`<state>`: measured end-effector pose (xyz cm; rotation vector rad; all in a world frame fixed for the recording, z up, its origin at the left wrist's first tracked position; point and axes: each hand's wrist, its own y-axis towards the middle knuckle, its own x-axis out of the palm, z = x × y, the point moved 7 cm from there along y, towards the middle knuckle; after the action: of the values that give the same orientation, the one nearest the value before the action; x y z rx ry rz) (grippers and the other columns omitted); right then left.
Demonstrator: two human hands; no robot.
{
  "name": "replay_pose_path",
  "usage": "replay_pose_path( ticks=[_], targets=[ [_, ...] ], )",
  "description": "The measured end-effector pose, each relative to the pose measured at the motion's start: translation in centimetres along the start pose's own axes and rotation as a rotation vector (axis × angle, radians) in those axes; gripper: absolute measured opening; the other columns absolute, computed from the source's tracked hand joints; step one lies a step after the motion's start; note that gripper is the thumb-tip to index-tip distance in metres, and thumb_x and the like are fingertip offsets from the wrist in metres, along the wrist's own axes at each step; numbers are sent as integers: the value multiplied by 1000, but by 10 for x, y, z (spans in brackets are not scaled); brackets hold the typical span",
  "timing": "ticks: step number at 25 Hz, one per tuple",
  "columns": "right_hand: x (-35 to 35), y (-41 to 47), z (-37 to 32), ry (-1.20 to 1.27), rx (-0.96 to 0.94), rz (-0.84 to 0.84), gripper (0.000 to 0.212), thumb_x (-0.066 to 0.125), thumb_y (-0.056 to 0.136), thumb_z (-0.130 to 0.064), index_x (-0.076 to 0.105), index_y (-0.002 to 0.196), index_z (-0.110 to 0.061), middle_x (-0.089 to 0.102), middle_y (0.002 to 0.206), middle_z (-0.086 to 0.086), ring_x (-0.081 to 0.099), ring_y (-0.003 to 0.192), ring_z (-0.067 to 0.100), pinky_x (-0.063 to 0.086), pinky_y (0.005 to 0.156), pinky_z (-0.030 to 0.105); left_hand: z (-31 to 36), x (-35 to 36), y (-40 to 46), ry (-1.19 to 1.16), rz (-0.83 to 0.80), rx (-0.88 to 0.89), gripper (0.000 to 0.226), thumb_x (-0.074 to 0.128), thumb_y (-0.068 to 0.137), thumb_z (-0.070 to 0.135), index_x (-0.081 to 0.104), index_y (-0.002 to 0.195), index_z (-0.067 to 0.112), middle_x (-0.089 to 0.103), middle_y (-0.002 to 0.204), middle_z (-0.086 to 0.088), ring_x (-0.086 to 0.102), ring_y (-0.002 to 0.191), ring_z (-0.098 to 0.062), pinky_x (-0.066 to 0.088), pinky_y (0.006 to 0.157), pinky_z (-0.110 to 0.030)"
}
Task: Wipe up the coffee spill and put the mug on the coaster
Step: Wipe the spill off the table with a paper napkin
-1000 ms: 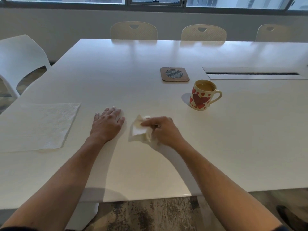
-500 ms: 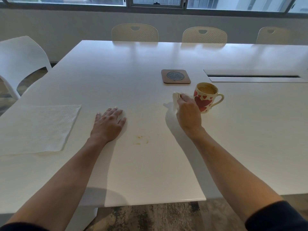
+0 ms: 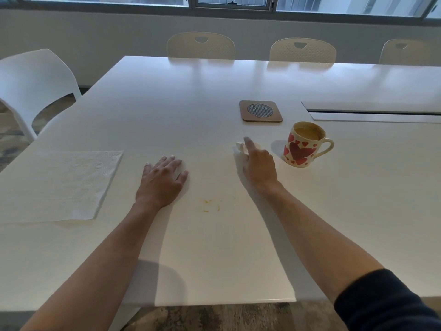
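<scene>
A cream mug with red hearts, holding coffee, stands on the white table with its handle to the right. Behind it and to the left lies a brown square coaster with a round mesh centre. My right hand rests on the table just left of the mug, fingers over a crumpled white tissue that peeks out at the fingertips. My left hand lies flat and open on the table. A few small yellow-brown coffee spots sit between my forearms.
A flat unfolded paper napkin lies at the left edge. A recessed cable slot runs at the right behind the mug. Chairs line the far side, and one white chair stands at the left.
My right hand carried the tissue from the spill spot up and right toward the mug, then drew back slightly left. Coffee spots show where it wiped. The left hand stayed put.
</scene>
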<state>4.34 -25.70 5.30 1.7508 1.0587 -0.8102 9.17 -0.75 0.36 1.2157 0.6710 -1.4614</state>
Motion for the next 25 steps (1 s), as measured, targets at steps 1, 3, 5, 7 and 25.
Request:
replay_pose_path(
  ticks=[1, 3, 5, 7, 25],
  targets=[
    [4, 3, 0, 58, 32, -14, 34, 54, 90, -3, 62, 121, -10, 71, 93, 21, 68, 83, 40, 55, 72, 41, 0, 0, 0, -1, 2, 0, 51, 41, 95, 50, 50, 138, 25, 40, 153, 1, 27, 144, -15, 14, 117, -49],
    [14, 8, 1, 156, 54, -76, 26, 50, 92, -9, 70, 110, -9, 71, 96, 22, 65, 90, 42, 50, 75, 40, -1, 0, 0, -1, 2, -2, 51, 41, 95, 50, 50, 138, 24, 39, 154, 2, 27, 145, -15, 13, 118, -49],
    [25, 11, -3, 179, 17, -190, 31, 48, 93, -8, 70, 115, -8, 68, 112, 20, 59, 103, 40, 44, 84, 39, 0, 0, 1, -1, 0, -3, 51, 41, 95, 50, 49, 139, 24, 39, 154, 2, 27, 145, -15, 12, 118, -49],
    [35, 11, -12, 149, -58, -292, 34, 46, 95, -5, 67, 121, -5, 60, 127, 20, 51, 120, 36, 36, 95, 36, 0, 1, 1, 6, -5, -4, 53, 40, 95, 51, 48, 140, 24, 38, 154, 2, 26, 145, -15, 12, 118, -49],
    [69, -23, -70, -79, -437, -540, 49, 26, 105, -29, 28, 153, -18, 24, 161, 8, 18, 150, 22, 16, 121, 43, 0, -1, -3, -12, 0, -6, 55, 40, 96, 50, 47, 141, 21, 39, 154, 0, 26, 145, -15, 12, 118, -47]
  ],
)
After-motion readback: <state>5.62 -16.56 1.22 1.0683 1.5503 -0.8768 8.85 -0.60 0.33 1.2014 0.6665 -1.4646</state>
